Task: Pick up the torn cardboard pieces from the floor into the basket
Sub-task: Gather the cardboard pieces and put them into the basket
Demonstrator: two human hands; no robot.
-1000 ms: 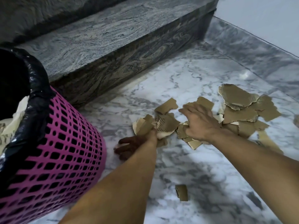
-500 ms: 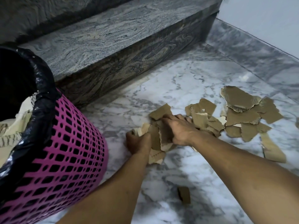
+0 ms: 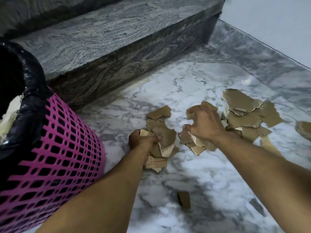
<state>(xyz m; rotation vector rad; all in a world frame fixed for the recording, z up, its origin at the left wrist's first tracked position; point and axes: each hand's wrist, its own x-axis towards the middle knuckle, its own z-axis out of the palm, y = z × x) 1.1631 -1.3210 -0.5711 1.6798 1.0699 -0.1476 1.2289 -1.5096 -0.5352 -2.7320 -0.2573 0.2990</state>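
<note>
Torn brown cardboard pieces lie on the marble floor. My left hand [image 3: 140,139] grips a bunch of cardboard pieces [image 3: 164,137] in the middle of the floor. My right hand [image 3: 204,124], fingers curled, holds several smaller cardboard scraps [image 3: 195,145] just to the right of it. A larger pile of cardboard [image 3: 244,113] lies beyond my right hand. One small piece [image 3: 184,199] lies alone nearer to me. The pink perforated basket [image 3: 55,155] with a black bag liner stands at the left, with pale torn pieces inside it.
A dark granite stair step [image 3: 117,52] runs across the back. A marble skirting [image 3: 262,52] and a white wall close off the right. Another cardboard scrap [image 3: 303,130] lies at the right edge. Bare marble floor [image 3: 218,190] lies between my forearms.
My hands, pressed together on one heap half a second ago, have drawn apart. The right hand moved right with some scraps; the left keeps its bunch.
</note>
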